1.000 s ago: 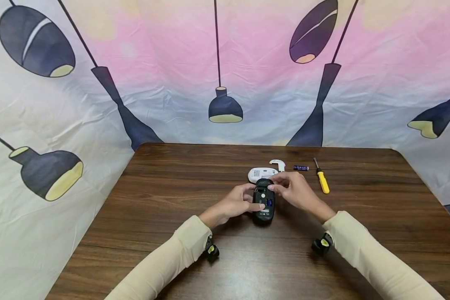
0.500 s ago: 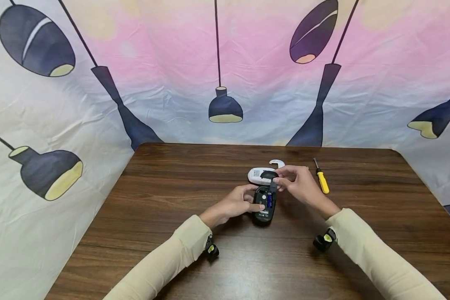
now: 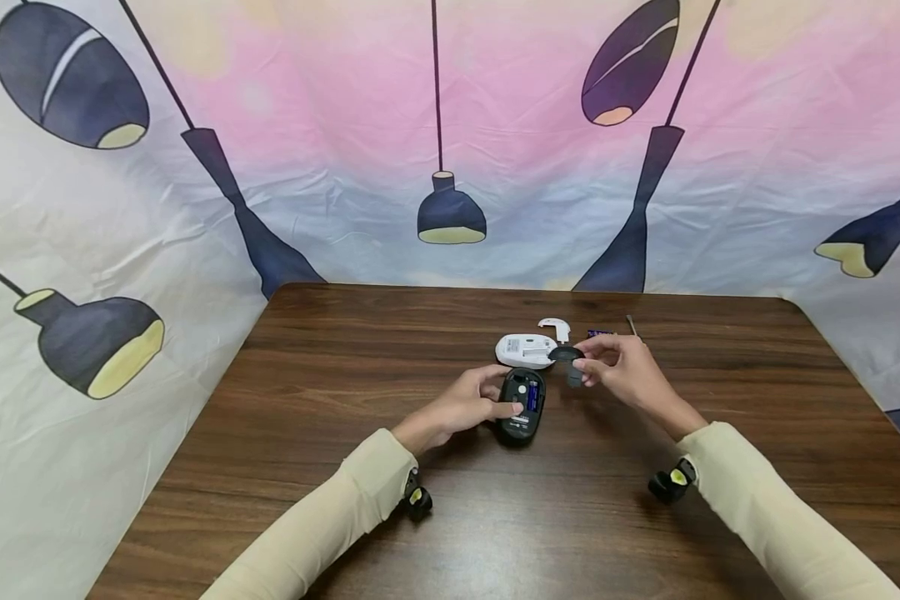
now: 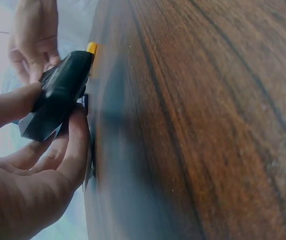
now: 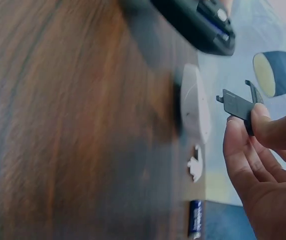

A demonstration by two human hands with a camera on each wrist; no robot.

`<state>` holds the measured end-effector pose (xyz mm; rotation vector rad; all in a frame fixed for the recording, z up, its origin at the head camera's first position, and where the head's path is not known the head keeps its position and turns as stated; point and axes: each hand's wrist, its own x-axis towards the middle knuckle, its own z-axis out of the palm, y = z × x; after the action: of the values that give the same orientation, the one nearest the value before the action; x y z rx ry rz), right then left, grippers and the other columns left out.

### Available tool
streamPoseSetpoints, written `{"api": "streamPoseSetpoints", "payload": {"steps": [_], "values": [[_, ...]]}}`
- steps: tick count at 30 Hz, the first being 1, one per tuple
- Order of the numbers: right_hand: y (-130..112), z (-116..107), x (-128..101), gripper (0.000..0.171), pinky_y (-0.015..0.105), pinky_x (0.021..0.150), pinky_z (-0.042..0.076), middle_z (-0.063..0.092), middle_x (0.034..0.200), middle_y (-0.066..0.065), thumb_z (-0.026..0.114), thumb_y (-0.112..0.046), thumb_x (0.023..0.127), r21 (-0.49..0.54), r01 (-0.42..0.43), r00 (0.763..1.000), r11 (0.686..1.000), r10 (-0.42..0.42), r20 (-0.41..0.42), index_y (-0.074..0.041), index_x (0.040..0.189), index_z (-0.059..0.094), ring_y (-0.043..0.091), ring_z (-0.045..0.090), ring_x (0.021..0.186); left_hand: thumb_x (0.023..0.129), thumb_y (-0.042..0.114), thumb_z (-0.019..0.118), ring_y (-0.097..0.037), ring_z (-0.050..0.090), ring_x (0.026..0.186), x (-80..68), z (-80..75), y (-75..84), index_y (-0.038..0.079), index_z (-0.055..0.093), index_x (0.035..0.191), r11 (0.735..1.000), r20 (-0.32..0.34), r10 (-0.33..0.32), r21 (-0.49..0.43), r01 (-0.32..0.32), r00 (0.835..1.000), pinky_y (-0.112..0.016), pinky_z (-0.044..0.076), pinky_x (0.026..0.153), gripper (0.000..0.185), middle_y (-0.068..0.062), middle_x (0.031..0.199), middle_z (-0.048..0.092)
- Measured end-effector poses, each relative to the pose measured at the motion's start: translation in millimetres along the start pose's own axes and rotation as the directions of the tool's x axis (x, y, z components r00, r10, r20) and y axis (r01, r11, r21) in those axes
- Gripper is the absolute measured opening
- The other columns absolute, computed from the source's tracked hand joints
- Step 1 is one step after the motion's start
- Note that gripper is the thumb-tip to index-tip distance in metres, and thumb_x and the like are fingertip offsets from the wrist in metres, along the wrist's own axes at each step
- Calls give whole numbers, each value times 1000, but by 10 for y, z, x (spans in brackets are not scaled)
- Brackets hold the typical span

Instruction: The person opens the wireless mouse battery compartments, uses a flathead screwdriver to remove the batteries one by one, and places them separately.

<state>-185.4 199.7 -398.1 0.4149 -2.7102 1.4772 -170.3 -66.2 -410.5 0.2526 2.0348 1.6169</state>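
My left hand (image 3: 468, 402) grips a black computer mouse (image 3: 521, 425) by its sides, underside up, with its battery bay uncovered and a blue battery (image 3: 532, 395) inside. In the left wrist view the mouse (image 4: 62, 95) is held above the table between thumb and fingers. To the right, my right hand (image 3: 622, 371) pinches the black battery cover (image 3: 566, 354), a curved piece with a flat tongue, apart from the mouse. Behind them a white mouse (image 3: 525, 350) lies underside up with an open bay, and its white cover (image 3: 555, 327) lies beyond it.
A second blue battery (image 5: 195, 219) lies on the wooden table (image 3: 330, 350) behind my right hand. Past that hand a screwdriver (image 3: 631, 323) is mostly hidden in the head view; its yellow handle (image 4: 92, 48) shows in the left wrist view. A printed cloth (image 3: 345, 208) hangs behind the table.
My right hand has lifted the black cover off the mouse and carried it to the right, baring the battery inside. My left hand has shifted the mouse slightly left.
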Motion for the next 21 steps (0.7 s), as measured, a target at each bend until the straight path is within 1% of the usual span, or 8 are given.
{"api": "streamPoseSetpoints", "payload": {"steps": [4,9,16,21], "values": [[101,-22,-30,18,41,62,64,70,86,15,72,0,93,-28,-40,999,999,40,21,9,109,70,26,69,66,92,14,76,-18,64,86,-3,-14,9,8,49,147,1000,-1,14,11,-14,1000,-29,56,78,62,-10,99,70],[202,-13,-38,19,36,60,63,66,81,12,72,1,92,-56,-48,997,997,50,52,11,108,70,23,67,64,91,15,76,-17,64,89,2,-19,11,9,48,149,1000,-5,12,11,-12,1000,-29,56,82,65,-10,101,70],[298,20,6,20,31,57,62,68,78,8,71,1,93,-123,-50,994,991,62,91,12,109,70,20,67,64,90,16,77,-15,62,87,-5,-23,23,10,49,149,1000,-12,21,15,-21,1000,-27,56,79,66,-9,98,70],[329,26,68,21,26,53,56,72,81,9,73,-4,93,-220,-59,995,974,76,72,9,109,72,15,64,63,90,17,77,-14,61,86,-13,-24,26,12,50,150,1000,-15,12,16,-12,1000,-26,56,77,66,-7,96,68]]}}
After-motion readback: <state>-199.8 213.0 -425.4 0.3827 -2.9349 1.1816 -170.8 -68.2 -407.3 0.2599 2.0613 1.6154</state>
